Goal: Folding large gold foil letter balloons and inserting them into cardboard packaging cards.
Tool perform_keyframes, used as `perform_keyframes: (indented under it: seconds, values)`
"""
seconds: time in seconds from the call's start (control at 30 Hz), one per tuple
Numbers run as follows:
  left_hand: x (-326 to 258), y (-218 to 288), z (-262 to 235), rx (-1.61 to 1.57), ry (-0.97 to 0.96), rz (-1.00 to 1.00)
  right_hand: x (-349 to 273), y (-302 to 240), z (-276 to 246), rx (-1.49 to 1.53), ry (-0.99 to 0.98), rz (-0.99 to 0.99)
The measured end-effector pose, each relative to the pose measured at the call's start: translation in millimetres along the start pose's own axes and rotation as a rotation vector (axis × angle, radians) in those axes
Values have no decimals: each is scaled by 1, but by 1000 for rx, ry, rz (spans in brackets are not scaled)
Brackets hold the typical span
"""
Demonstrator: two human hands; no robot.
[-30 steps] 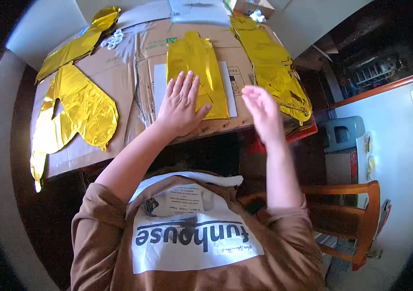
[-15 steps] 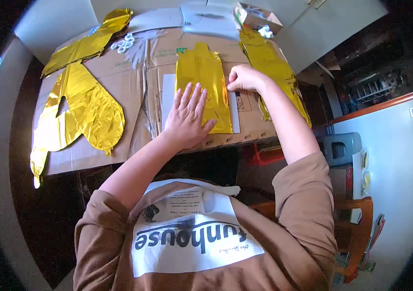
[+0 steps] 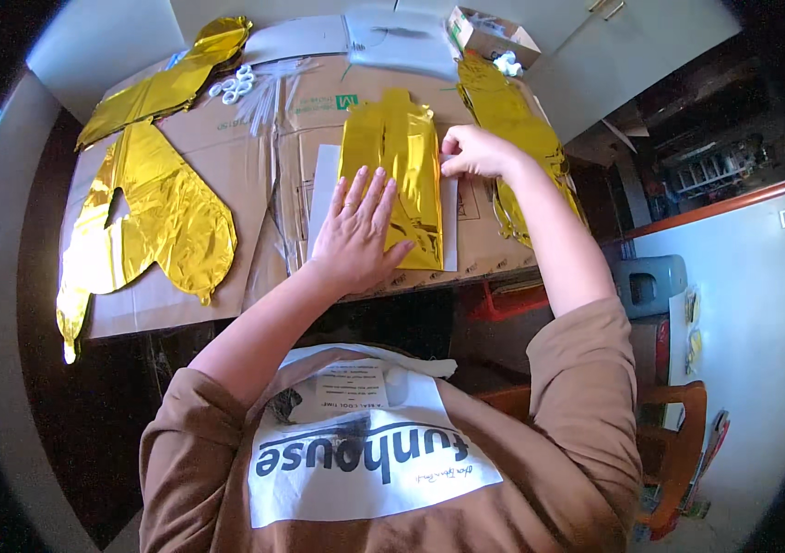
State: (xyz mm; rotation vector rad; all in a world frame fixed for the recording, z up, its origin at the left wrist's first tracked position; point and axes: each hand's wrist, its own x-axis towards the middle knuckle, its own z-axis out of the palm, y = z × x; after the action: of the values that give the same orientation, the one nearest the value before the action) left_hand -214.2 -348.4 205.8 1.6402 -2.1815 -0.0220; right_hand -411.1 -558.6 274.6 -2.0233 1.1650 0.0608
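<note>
A folded gold foil balloon (image 3: 415, 194) lies on a white card (image 3: 323, 175) in front of me, near the table's front edge. My left hand (image 3: 358, 221) rests flat on the foil's lower left part, fingers stretched out and slightly apart. At the right edge of the foil and card, my right hand (image 3: 480, 152) has thumb and forefinger pressed together; what sits between them, if anything, is hidden. Another gold foil balloon (image 3: 180, 212), flat and unfolded, lies to the left.
More gold foil (image 3: 166, 88) lies at the back left, and a stack of it (image 3: 512, 120) at the right. White rings (image 3: 234, 85) and clear strips lie on the cardboard (image 3: 309, 129). A small box (image 3: 489, 35) stands at the back right, beside a wooden chair (image 3: 683, 442) farther down.
The folded foil and the card under it have shifted slightly toward me and to the right. My left hand stays flat on the foil; my right hand has moved slightly right.
</note>
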Motion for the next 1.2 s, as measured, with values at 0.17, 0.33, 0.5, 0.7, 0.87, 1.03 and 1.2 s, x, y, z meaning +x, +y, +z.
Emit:
perform_keyframes:
  seconds: [0.17, 0.33, 0.5, 0.7, 0.87, 1.03, 1.2]
  values:
    - [1, -1, 3, -5, 1, 7, -16, 15, 10, 752, -108, 248]
    - [1, -2, 1, 9, 31, 31, -27, 25, 32, 664, -99, 269]
    - [0, 0, 2, 9, 62, 59, 1, 44, 19, 413, 331, 241]
    - [-2, -6, 6, 15, 26, 37, -66, 52, -73, -257, 916, 202]
    - [6, 0, 8, 5, 5, 54, -226, 66, -97, -9, 1271, 35]
    - [2, -6, 11, 2, 25, 29, -286, 71, -13, 532, 613, 111]
    - [9, 0, 0, -72, -35, -36, -249, 96, 59, 561, 219, 184]
